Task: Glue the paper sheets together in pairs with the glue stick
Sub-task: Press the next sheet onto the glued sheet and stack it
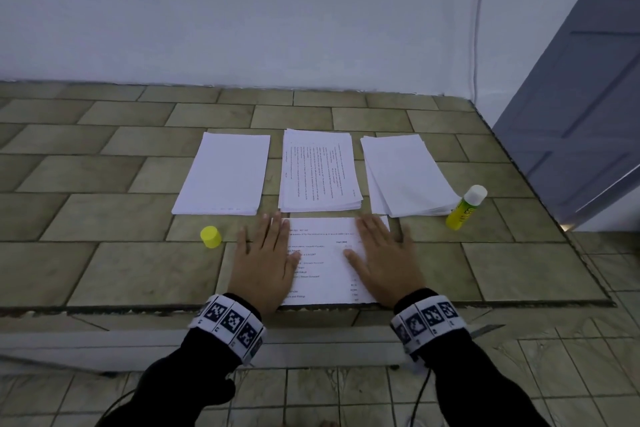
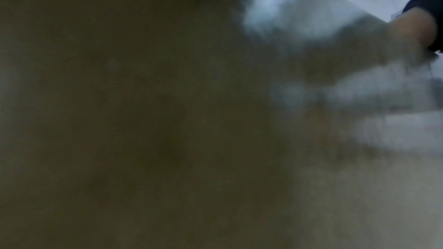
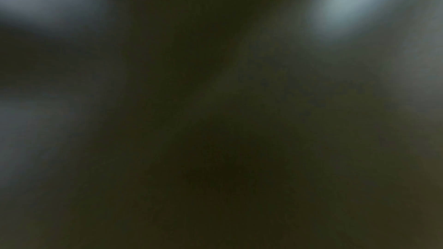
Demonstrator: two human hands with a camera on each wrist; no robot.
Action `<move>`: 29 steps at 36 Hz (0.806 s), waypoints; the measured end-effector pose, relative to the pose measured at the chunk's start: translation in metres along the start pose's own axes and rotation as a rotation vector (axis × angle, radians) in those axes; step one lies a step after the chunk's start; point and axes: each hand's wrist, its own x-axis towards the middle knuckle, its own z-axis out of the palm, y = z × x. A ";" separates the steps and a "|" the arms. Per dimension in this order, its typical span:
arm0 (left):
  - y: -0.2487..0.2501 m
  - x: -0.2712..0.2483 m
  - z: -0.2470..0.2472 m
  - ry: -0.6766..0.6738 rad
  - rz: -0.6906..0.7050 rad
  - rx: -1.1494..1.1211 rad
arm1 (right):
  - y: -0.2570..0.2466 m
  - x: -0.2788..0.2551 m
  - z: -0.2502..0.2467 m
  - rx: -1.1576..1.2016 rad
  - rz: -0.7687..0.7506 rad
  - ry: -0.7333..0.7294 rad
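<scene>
While both hands lie flat with fingers straight, left hand [image 1: 265, 262] and right hand [image 1: 384, 258] press the printed sheet [image 1: 325, 263] on the surface [image 1: 104, 253], glue stick [image 1: 465, 207] at two o'clock

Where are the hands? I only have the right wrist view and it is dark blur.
Observer: Both lie flat on a printed sheet at the table's near edge, left hand on its left side, right hand on its right.
Operator: Is the glue stick in reach?
Observer: The glue stick stands uncapped at the right, beside the rightmost paper stack.
Operator: And its cap?
Observer: The yellow cap sits on the table left of the left hand.
</scene>
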 end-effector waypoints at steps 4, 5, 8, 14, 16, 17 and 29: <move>-0.001 0.000 0.002 0.014 0.018 0.007 | 0.005 -0.006 -0.004 -0.031 0.037 -0.015; -0.001 0.000 0.002 0.020 0.023 0.011 | 0.003 -0.006 -0.004 -0.031 0.041 -0.023; -0.002 0.000 0.000 0.043 0.038 0.046 | -0.009 -0.005 -0.009 -0.054 0.058 0.010; -0.012 -0.002 -0.001 0.048 0.029 0.054 | -0.056 0.003 -0.006 0.005 -0.201 -0.031; -0.013 -0.003 0.001 0.038 0.029 0.053 | -0.069 0.007 0.000 0.005 -0.290 -0.053; -0.013 -0.003 0.002 0.037 0.031 0.056 | -0.072 0.009 0.004 0.011 -0.316 -0.051; -0.013 -0.003 0.002 0.054 0.017 0.053 | 0.012 -0.005 -0.003 -0.042 -0.004 -0.023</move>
